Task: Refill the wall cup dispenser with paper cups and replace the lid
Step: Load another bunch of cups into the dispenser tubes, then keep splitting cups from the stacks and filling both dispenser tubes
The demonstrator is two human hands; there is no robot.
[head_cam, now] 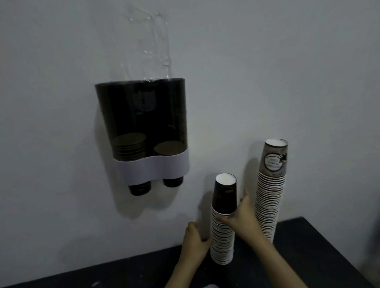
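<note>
- Your left hand and right hand each hold a closed grip on the shorter cup stack, upright above the table.
- Taller stack stands just right of it.
- Wall dispenser is uncovered, nearly empty.

Dim grey wall, black table

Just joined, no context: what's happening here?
A person's hands hold the shorter stack of dark paper cups on the black table: left hand low, right hand near the top. A taller cup stack stands beside it. The dark wall dispenser is nearly empty, lid off.
</note>
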